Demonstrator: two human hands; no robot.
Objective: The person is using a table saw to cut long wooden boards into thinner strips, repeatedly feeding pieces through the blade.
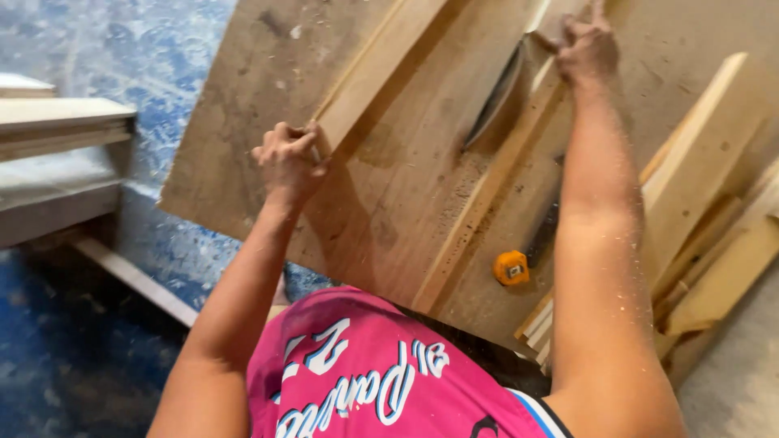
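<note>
Seen from the head camera, a broad plywood-topped desk (268, 122) fills the middle of the view, its surface worn, stained and dusted with sawdust. A circular saw blade (492, 97) rises through a slot in it.

The left hand (288, 158) has its fingers clenched around the near end of a long, narrow wooden strip (381, 61) that lies flat on the desk and runs away toward the top of the view. The right hand (586, 49) is stretched out beyond the blade, fingers spread loosely and pressing on the wood there; whether it grips anything cannot be told. A second long wooden batten (479, 211) lies diagonally across the desk, just beside the blade.

Near the desk's closer edge sits a yellow tape measure (511, 268), with a dark-handled tool (542, 235) touching it. Offcut boards (698, 178) are stacked at the right. To the left, the floor (122, 49) is blue and mottled, with pale stacked panels (57, 154) beside it. The person wears a pink jersey (357, 373).
</note>
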